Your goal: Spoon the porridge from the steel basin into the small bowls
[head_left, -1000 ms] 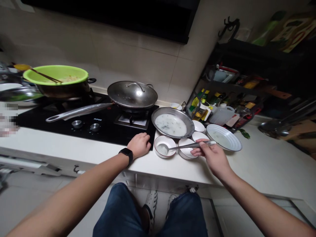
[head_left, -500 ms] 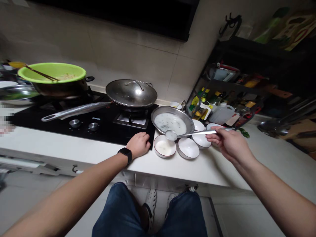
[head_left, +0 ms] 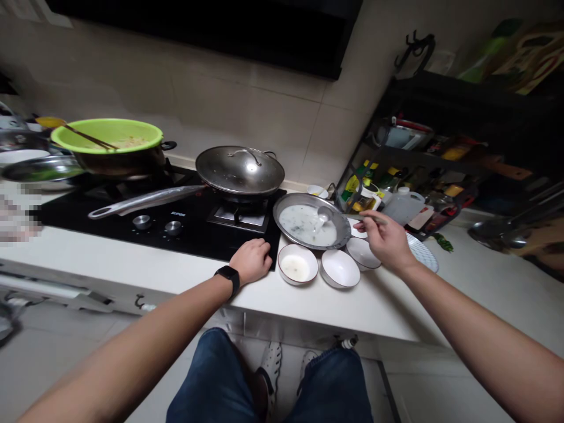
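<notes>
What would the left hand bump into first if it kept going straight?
Probably the black glass cooktop, whose edge lies right at the fingertips of the left hand, though depth is hard to judge.

The room looks kind of dim, and the colors seem soft and gray. The white tabletop (head_left: 361,311) at 5 o'clock is the brightest part. A small white spot of glare shines on the pot lid (head_left: 240,170) near 12 o'clock. The dark shelf (head_left: 423,100) at 2 o'clock sits deep in shadow, so the things on it are hard to see. A blocky blurred patch (head_left: 17,214) sits at 9 o'clock. Straight lines bend near the edges of the picture. My left hand (head_left: 250,261) and my right hand (head_left: 385,242) look clear, with soft shadows around them.
</notes>
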`<state>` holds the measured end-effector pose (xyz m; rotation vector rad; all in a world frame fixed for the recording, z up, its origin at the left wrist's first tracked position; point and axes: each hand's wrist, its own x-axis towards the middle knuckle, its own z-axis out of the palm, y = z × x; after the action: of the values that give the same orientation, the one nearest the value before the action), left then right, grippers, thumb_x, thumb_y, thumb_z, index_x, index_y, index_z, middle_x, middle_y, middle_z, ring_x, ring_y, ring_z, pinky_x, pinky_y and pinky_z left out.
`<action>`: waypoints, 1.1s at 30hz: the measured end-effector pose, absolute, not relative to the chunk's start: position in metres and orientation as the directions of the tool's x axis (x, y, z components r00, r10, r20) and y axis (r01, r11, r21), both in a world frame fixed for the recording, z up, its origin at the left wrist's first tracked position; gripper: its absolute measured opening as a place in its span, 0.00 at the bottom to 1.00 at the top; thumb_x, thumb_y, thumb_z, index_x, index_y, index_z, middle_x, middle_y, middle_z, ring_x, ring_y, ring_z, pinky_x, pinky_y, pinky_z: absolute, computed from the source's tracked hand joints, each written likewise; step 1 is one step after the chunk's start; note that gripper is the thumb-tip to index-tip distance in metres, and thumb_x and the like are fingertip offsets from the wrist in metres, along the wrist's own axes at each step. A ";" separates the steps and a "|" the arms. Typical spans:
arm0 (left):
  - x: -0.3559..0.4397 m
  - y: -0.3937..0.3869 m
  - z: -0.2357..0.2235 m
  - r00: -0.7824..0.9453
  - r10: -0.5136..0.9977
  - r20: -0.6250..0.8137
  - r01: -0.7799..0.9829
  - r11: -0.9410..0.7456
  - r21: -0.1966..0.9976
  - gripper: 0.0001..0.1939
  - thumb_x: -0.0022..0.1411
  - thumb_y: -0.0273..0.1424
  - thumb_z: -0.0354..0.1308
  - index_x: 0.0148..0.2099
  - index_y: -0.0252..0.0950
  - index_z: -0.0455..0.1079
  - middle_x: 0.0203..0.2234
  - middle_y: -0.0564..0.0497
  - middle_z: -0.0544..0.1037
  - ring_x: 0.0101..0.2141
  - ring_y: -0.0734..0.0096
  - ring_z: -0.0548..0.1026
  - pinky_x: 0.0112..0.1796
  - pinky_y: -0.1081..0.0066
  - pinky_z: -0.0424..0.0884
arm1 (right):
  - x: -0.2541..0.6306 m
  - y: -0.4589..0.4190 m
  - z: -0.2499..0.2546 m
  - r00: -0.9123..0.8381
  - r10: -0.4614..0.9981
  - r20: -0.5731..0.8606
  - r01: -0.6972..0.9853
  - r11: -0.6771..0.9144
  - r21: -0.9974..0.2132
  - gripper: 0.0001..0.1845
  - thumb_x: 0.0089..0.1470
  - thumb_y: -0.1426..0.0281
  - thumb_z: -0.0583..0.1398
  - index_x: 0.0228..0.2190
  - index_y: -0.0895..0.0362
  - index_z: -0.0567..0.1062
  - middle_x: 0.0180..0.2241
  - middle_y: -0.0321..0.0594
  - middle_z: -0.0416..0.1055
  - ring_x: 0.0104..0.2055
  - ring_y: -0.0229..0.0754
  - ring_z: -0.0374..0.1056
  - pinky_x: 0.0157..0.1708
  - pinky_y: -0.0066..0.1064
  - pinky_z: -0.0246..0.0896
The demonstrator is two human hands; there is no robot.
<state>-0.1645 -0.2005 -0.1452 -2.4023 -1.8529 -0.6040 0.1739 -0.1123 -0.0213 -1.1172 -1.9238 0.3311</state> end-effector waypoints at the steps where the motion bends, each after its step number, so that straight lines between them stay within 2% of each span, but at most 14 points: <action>1: -0.165 -0.200 -0.145 0.209 0.919 0.333 0.939 -0.284 0.194 0.07 0.65 0.28 0.52 0.36 0.38 0.71 0.35 0.44 0.77 0.40 0.57 0.75 0.47 0.59 0.71 | 0.175 -0.117 -0.020 -0.351 0.744 0.569 0.611 0.642 -0.464 0.15 0.63 0.58 0.62 0.45 0.55 0.79 0.40 0.48 0.82 0.41 0.50 0.81 0.48 0.44 0.77; 3: -0.165 -0.200 -0.145 0.212 0.917 0.338 0.938 -0.288 0.192 0.07 0.65 0.28 0.52 0.36 0.38 0.71 0.35 0.44 0.76 0.40 0.57 0.75 0.46 0.59 0.71 | 0.176 -0.130 -0.014 -0.543 0.633 0.551 0.597 0.753 -0.276 0.13 0.62 0.61 0.61 0.43 0.54 0.81 0.45 0.50 0.82 0.45 0.52 0.80 0.50 0.44 0.75; 5: -0.165 -0.200 -0.146 0.212 0.915 0.344 0.938 -0.289 0.190 0.07 0.65 0.28 0.52 0.36 0.37 0.71 0.35 0.44 0.76 0.40 0.57 0.75 0.46 0.59 0.71 | 0.179 -0.147 -0.008 -0.598 0.570 0.563 0.560 0.800 -0.216 0.12 0.64 0.63 0.60 0.44 0.53 0.81 0.44 0.49 0.83 0.45 0.51 0.80 0.48 0.42 0.76; 8: -0.165 -0.200 -0.146 0.209 0.914 0.348 0.940 -0.287 0.187 0.07 0.65 0.28 0.53 0.36 0.37 0.71 0.35 0.44 0.76 0.40 0.58 0.75 0.46 0.59 0.71 | 0.183 -0.179 -0.001 -0.466 0.553 0.691 0.543 0.795 -0.271 0.12 0.67 0.64 0.58 0.48 0.53 0.79 0.37 0.45 0.83 0.40 0.48 0.81 0.46 0.39 0.76; 10: -0.165 -0.200 -0.147 0.211 0.914 0.347 0.940 -0.288 0.186 0.07 0.65 0.28 0.53 0.36 0.37 0.71 0.34 0.44 0.76 0.40 0.58 0.75 0.46 0.59 0.71 | 0.184 -0.198 0.000 -0.421 0.581 0.696 0.505 0.788 -0.352 0.12 0.69 0.66 0.58 0.50 0.53 0.78 0.34 0.42 0.83 0.38 0.46 0.81 0.44 0.37 0.77; 13: -0.165 -0.200 -0.147 0.214 0.912 0.350 0.939 -0.291 0.184 0.07 0.64 0.28 0.53 0.36 0.37 0.71 0.35 0.44 0.76 0.40 0.58 0.75 0.46 0.59 0.71 | 0.181 -0.218 -0.005 -0.541 0.584 0.605 0.415 0.811 -0.412 0.12 0.69 0.69 0.58 0.51 0.52 0.78 0.36 0.42 0.83 0.37 0.44 0.82 0.40 0.32 0.77; 17: -0.165 -0.200 -0.147 0.209 0.916 0.342 0.940 -0.285 0.189 0.07 0.64 0.28 0.53 0.36 0.37 0.72 0.35 0.44 0.76 0.40 0.57 0.75 0.46 0.59 0.71 | 0.172 -0.224 -0.021 -0.658 0.521 0.544 0.351 0.851 -0.391 0.11 0.67 0.70 0.59 0.48 0.52 0.79 0.40 0.44 0.84 0.40 0.44 0.82 0.42 0.32 0.78; 18: -0.165 -0.200 -0.146 0.209 0.917 0.339 0.940 -0.284 0.188 0.07 0.64 0.28 0.53 0.36 0.37 0.72 0.35 0.44 0.77 0.40 0.57 0.75 0.46 0.59 0.71 | 0.171 -0.224 -0.026 -0.633 0.558 0.536 0.365 0.826 -0.429 0.10 0.67 0.69 0.59 0.47 0.53 0.79 0.40 0.45 0.84 0.40 0.44 0.82 0.42 0.32 0.78; 20: -0.164 -0.200 -0.146 0.209 0.917 0.339 0.941 -0.283 0.186 0.07 0.65 0.28 0.52 0.36 0.37 0.72 0.35 0.44 0.77 0.40 0.58 0.75 0.46 0.59 0.71 | 0.169 -0.223 -0.037 -0.505 0.714 0.485 0.398 0.691 -0.604 0.11 0.68 0.64 0.59 0.47 0.55 0.78 0.36 0.45 0.84 0.38 0.45 0.82 0.41 0.34 0.79; 22: -0.164 -0.201 -0.146 0.209 0.915 0.345 0.941 -0.284 0.184 0.07 0.65 0.28 0.52 0.36 0.37 0.72 0.35 0.44 0.77 0.40 0.57 0.75 0.46 0.59 0.71 | 0.167 -0.221 -0.046 -0.321 0.885 0.337 0.361 0.443 -0.821 0.15 0.68 0.58 0.59 0.46 0.57 0.76 0.30 0.45 0.83 0.33 0.45 0.82 0.38 0.35 0.80; 24: -0.164 -0.200 -0.146 0.207 0.915 0.347 0.941 -0.284 0.185 0.07 0.65 0.28 0.52 0.37 0.37 0.72 0.35 0.43 0.77 0.41 0.57 0.75 0.46 0.59 0.71 | 0.164 -0.216 -0.050 -0.158 0.978 0.136 0.257 0.174 -0.951 0.18 0.65 0.55 0.62 0.43 0.58 0.75 0.26 0.45 0.81 0.28 0.46 0.81 0.34 0.35 0.80; 26: -0.164 -0.200 -0.147 0.207 0.915 0.345 0.940 -0.284 0.188 0.07 0.64 0.28 0.53 0.37 0.37 0.72 0.35 0.43 0.76 0.41 0.57 0.75 0.46 0.59 0.71 | 0.162 -0.210 -0.049 -0.038 0.999 -0.021 0.151 -0.015 -0.988 0.17 0.61 0.58 0.65 0.39 0.59 0.74 0.23 0.46 0.80 0.25 0.45 0.79 0.30 0.32 0.79; 28: -0.165 -0.199 -0.147 0.210 0.915 0.343 0.940 -0.285 0.187 0.07 0.64 0.28 0.53 0.36 0.37 0.72 0.35 0.43 0.76 0.40 0.57 0.75 0.46 0.59 0.71 | 0.161 -0.204 -0.043 0.041 0.994 -0.105 0.076 -0.108 -0.991 0.12 0.59 0.63 0.66 0.37 0.60 0.75 0.22 0.47 0.79 0.24 0.44 0.78 0.27 0.29 0.78; 33: -0.165 -0.199 -0.148 0.216 0.914 0.343 0.940 -0.290 0.181 0.06 0.64 0.28 0.53 0.36 0.37 0.71 0.35 0.44 0.76 0.40 0.58 0.75 0.46 0.59 0.71 | 0.168 -0.188 -0.014 0.096 0.991 -0.097 0.013 -0.099 -0.995 0.04 0.59 0.72 0.64 0.36 0.60 0.76 0.22 0.47 0.79 0.24 0.43 0.79 0.26 0.28 0.78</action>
<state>-0.1653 -0.1990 -0.1478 -2.3975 -1.8310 -0.6007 0.1683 -0.1885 -0.0137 -1.3382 -1.1030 1.2005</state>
